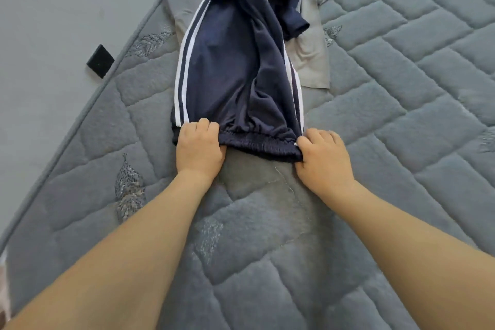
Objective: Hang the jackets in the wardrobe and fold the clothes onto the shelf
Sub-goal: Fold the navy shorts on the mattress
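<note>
Bare forearms reach in from the bottom edge toward the middle of a grey quilted mattress (401, 67), and each ends in a grip closed on cloth. On the left, the left hand (199, 146) has its fingers curled over one end of the gathered elastic waistband (261, 139), pinching it where the white side stripes (184, 61) run down to the hem. On the right, the right hand (324, 158) pinches the other end of the same waistband, fingers folded tight, so that the band is stretched between the two hands just above the mattress. From that band the navy track pants (227, 61) stretch away from the person, lying mostly flat, with a fold of fabric crossing diagonally over the middle and the legs twisted and bunched at the far end, where a cuffed leg opening (297, 27) curls to the right. Under the far part of the pants lies a grey garment (312, 61), spread flat, its edges showing on both sides of the navy cloth. The mattress surface is stitched in a slanted brick pattern with a few embroidered leaf motifs (130, 190) near its left border. Beyond that border is a plain pale grey floor, with a small black square object (100, 61) lying on it close to the mattress edge.
</note>
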